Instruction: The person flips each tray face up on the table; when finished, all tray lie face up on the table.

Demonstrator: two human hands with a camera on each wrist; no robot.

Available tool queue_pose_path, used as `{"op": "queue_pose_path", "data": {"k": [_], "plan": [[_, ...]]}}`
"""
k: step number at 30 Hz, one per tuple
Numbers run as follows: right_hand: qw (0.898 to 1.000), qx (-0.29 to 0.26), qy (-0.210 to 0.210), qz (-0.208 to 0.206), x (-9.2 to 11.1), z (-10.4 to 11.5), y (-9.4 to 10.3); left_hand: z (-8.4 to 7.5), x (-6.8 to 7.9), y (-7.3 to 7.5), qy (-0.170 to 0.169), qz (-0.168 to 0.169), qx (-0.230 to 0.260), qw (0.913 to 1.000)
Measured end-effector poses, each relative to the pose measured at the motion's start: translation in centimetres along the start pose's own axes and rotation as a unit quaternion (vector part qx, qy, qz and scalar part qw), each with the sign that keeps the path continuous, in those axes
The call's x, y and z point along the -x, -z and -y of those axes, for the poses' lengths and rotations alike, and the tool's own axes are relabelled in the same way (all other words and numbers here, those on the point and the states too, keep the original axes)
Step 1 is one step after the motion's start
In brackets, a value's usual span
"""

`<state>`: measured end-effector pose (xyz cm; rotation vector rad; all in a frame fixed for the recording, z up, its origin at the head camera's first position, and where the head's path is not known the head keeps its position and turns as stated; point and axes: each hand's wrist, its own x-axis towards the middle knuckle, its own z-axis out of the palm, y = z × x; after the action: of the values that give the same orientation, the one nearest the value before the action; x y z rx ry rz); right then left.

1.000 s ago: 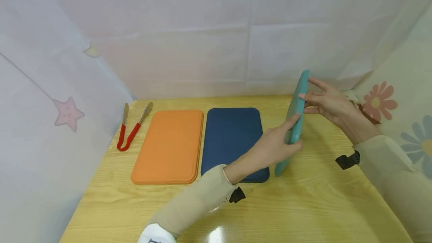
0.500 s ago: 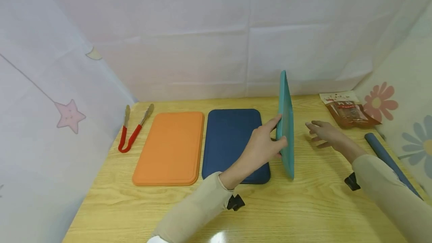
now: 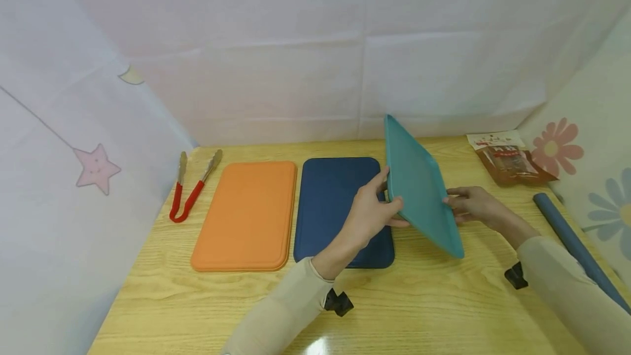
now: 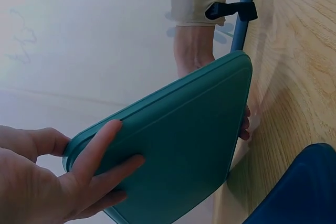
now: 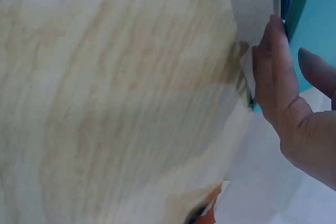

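A teal rectangular tray (image 3: 424, 190) is held tilted above the table, its shallow inner face toward the head camera. My left hand (image 3: 372, 210) grips its left edge, the thumb on the inner face. In the left wrist view, this hand's fingers (image 4: 100, 153) spread over the tray's underside. At the opposite edge, my right hand (image 3: 478, 207) pinches the rim, the thumb in front and the fingers behind. Under the left hand lies a navy tray (image 3: 340, 196), partly covered by it. An orange tray (image 3: 246, 212) lies flat farther left.
Red-handled tongs (image 3: 189, 196) lie at the far left of the wooden table (image 3: 394, 311). At the back right sits a brown and white snack packet (image 3: 510, 163). A long blue rod (image 3: 567, 240) runs along the right edge. Fabric walls (image 3: 296, 70) enclose the back and sides.
The teal tray has moved left and turned from nearly edge-on to show its inner face. My right hand let go, lowered, then took hold of its right edge; the left hand kept its grip.
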<state>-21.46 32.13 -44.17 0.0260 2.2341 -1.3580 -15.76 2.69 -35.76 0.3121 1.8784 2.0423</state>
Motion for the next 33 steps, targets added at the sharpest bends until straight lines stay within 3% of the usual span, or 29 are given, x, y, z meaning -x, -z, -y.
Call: {"op": "queue_pose_path", "data": {"k": [5, 9, 13, 20, 26, 33], "plan": [[1.0, -0.014, -0.002, -0.009, 0.4, -0.7, 0.3, 0.4, -0.1, -0.1, 0.011, 0.027, 0.006, 0.9996], [0.999, -0.033, -0.009, -0.008, 0.7, -1.2, 1.1, 0.8, -0.6, 0.0, 0.011, 0.045, 0.041, 0.9981], [0.998, -0.06, -0.02, 0.002, 1.0, -2.0, 2.0, 1.4, -1.6, 0.5, 0.025, 0.039, 0.076, 0.996], [0.991, -0.123, -0.021, 0.042, 1.8, -4.1, 3.7, 3.5, -3.6, 1.6, 0.078, 0.021, 0.104, 0.9913], [0.989, -0.14, -0.031, 0.04, 2.8, -5.0, 4.9, 5.5, -4.4, 2.3, 0.114, 0.004, 0.074, 0.9907], [0.993, -0.099, -0.051, 0.029, 2.9, -5.1, 6.1, 6.8, -5.0, 2.0, 0.115, -0.01, 0.045, 0.9922]]}}
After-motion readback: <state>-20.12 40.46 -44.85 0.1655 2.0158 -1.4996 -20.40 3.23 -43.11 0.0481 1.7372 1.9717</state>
